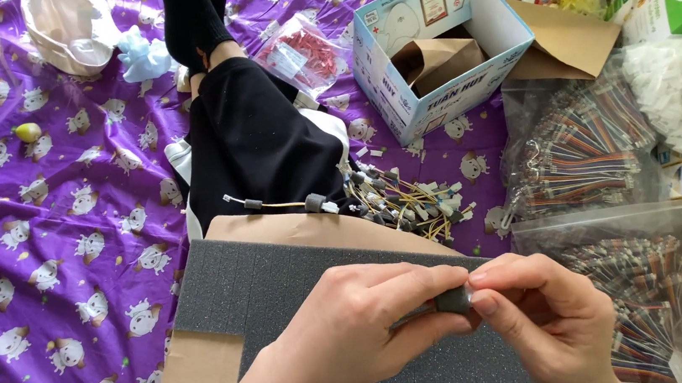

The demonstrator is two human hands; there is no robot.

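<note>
Head view, lower centre of frame: left hand (355, 325) and right hand (540, 314) pinch a small grey ferrite sleeve (454, 299) between thumbs and fingertips over the grey foam pad (242, 295); judged best kept square to its wire, grip close.

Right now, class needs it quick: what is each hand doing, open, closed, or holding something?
Left hand: closed, fingers pinching the small grey cylinder.
Right hand: closed, fingers gripping the same grey cylinder's other end.
</note>
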